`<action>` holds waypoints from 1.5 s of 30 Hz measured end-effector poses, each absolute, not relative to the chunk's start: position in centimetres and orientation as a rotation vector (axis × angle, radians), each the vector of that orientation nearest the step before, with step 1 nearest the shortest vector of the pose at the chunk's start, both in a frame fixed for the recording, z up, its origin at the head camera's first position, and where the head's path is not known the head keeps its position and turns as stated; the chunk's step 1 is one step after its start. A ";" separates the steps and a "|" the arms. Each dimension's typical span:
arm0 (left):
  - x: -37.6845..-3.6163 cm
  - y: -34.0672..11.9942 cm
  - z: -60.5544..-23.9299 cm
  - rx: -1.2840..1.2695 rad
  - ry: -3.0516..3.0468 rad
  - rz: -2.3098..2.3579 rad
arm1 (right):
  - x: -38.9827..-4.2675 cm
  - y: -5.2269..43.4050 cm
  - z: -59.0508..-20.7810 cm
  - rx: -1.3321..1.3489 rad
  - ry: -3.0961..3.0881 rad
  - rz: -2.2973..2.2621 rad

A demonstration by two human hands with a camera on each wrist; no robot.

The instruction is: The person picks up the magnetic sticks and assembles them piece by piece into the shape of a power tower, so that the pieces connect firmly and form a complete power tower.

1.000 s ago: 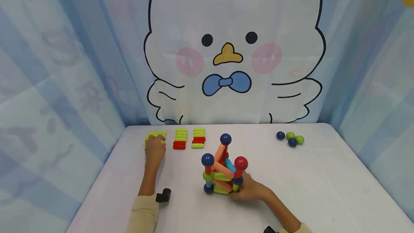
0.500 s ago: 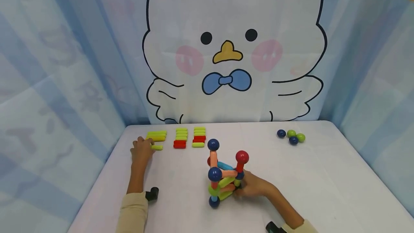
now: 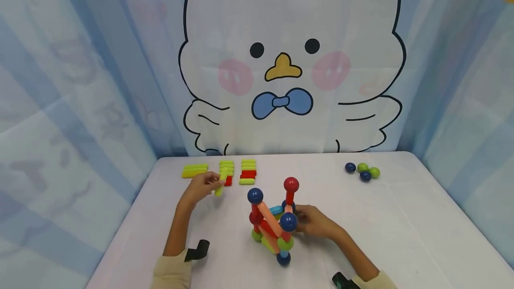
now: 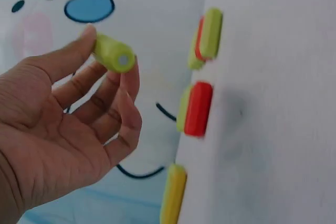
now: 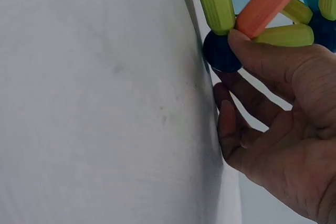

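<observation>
The ball-and-rod frame [image 3: 270, 220] stands near the middle of the white surface [image 3: 401, 235], directly before you; whether all its bottom balls touch down, I cannot tell. Your right hand [image 3: 315, 222] grips it low on its right side, thumb and fingers about a navy ball [image 5: 221, 53] where rods meet, probably because a joint held low steadies the rest. Your left hand [image 3: 201, 187] pinches a yellow-green rod [image 4: 113, 53] between thumb and fingertips, clear of the surface, leaving one end exposed; the grey disc there is likely a magnet, so that grip would suit joining it to a ball. Beyond lie longer yellow-green rods [image 3: 195, 167], then two stacks of short green and red rods [image 3: 248, 174], apparently sorted by length for easy picking. Four loose balls [image 3: 365, 176] sit far right, before the chick-print curtain [image 3: 289, 21]
</observation>
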State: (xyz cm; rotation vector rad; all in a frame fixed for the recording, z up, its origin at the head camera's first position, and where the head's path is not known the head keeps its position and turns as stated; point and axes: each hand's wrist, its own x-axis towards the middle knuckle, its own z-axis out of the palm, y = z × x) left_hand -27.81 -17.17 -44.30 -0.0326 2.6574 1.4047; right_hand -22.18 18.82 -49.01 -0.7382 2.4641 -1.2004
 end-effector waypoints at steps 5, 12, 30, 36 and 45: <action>-26.9 -13.4 -42.5 0.187 2.318 1.726 | -22.3 18.4 -49.2 -0.640 2.543 -1.294; -25.7 -11.0 -42.1 0.398 2.101 1.768 | -22.1 18.1 -49.4 -0.570 2.547 -1.278; -25.5 -8.7 -42.3 0.619 2.084 1.587 | -19.2 18.3 -48.2 -0.707 2.363 -1.037; -25.4 -8.2 -42.1 0.705 2.070 1.540 | -18.6 17.3 -48.3 -0.693 2.450 -1.018; -25.7 -7.6 -41.9 0.784 2.028 1.568 | -17.8 16.5 -48.5 -0.647 2.533 -0.969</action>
